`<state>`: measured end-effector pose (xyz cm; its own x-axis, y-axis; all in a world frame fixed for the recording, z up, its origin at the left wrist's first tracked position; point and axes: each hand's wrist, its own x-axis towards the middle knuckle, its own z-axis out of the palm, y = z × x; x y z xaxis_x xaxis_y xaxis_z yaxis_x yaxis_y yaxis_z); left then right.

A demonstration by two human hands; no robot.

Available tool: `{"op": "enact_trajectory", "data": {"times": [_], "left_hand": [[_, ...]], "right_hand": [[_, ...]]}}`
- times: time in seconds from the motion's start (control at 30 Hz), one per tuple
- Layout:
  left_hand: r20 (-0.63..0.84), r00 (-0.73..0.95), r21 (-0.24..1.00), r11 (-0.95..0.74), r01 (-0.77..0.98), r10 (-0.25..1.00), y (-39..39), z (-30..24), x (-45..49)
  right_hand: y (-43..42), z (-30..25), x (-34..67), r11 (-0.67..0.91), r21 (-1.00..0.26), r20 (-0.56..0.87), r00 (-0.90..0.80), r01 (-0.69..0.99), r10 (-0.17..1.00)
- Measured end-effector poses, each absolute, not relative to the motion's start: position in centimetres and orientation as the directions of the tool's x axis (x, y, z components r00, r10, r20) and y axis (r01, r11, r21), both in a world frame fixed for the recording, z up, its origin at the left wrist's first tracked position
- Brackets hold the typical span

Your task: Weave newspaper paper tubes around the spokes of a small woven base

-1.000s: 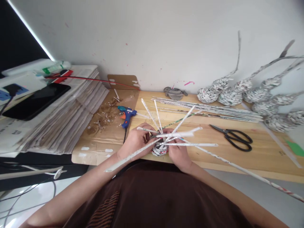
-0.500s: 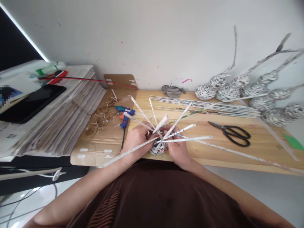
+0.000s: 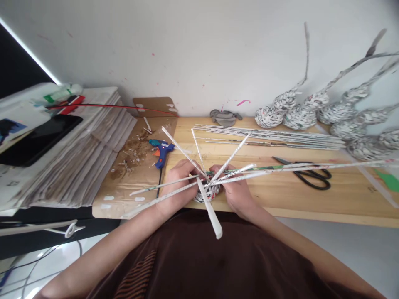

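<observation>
Gripping a small woven paper piece [image 3: 214, 193] from both sides, the left hand [image 3: 179, 187] and right hand [image 3: 237, 192] sit curled inward amid outspread paper rods [image 3: 232, 156].

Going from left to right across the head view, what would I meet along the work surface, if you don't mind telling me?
Paper stack, glue gun, left hand, woven piece, right hand, scissors, green patch.

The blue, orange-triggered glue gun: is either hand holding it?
No, the glue gun lies on brown cardboard; the left hand and right hand hold the round woven paper piece.
</observation>
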<state>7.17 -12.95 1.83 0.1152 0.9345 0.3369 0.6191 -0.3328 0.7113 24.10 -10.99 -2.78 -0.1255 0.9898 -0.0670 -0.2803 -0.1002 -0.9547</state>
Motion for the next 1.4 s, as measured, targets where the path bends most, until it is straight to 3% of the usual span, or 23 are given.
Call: {"op": "enact_trajectory", "data": {"times": [0.27,0.43,0.57,0.67,0.77,0.87,1.0,1.1,1.27,1.4], "left_hand": [[0.313,0.106,0.75,-0.314,0.582,0.944,-12.8,1.2,7.0],[0.276,0.084,0.724,-0.265,0.637,0.957,-12.6,0.9,6.9],[0.277,0.072,0.718,-0.256,0.648,0.958,-12.6,0.9,6.9],[0.268,0.08,0.734,-0.258,0.628,0.96,-12.5,0.9,7.0],[0.256,0.084,0.739,-0.251,0.625,0.963,-12.3,1.0,7.0],[0.239,0.085,0.727,-0.236,0.645,0.967,-12.2,1.4,7.2],[0.228,0.062,0.692,-0.206,0.692,0.972,-12.3,1.9,7.4],[0.25,0.06,0.689,-0.221,0.69,0.966,-12.4,2.0,7.4],[0.268,0.111,0.675,-0.268,0.687,0.957,-12.3,1.8,7.3],[0.268,0.11,0.689,-0.27,0.672,0.957,-12.3,1.7,7.5]], "right_hand": [[-11.5,-1.9,25.8,0.016,-0.993,0.04,-0.197,-0.121,0.979],[-11.0,-2.0,26.1,-0.066,-0.994,-0.047,-0.209,-0.086,0.977],[-10.4,-1.3,26.8,-0.113,-0.984,-0.144,-0.246,0.135,0.958],[-10.5,-0.2,27.3,0.033,-0.918,-0.065,-0.231,0.395,0.971],[-11.2,0.9,27.4,0.291,-0.804,0.182,-0.251,0.518,0.951],[-11.9,1.3,27.1,0.439,-0.777,0.316,-0.323,0.452,0.892],[-11.9,1.3,26.5,0.22,-0.949,0.132,-0.351,0.225,0.927],[-11.9,1.4,26.3,0.105,-0.992,0.071,-0.375,0.069,0.924],[-12.1,1.8,26.5,0.131,-0.989,0.094,-0.42,0.06,0.903],[-11.5,2.2,26.6,0.025,-0.999,0.005,-0.494,0.035,0.869]]}}
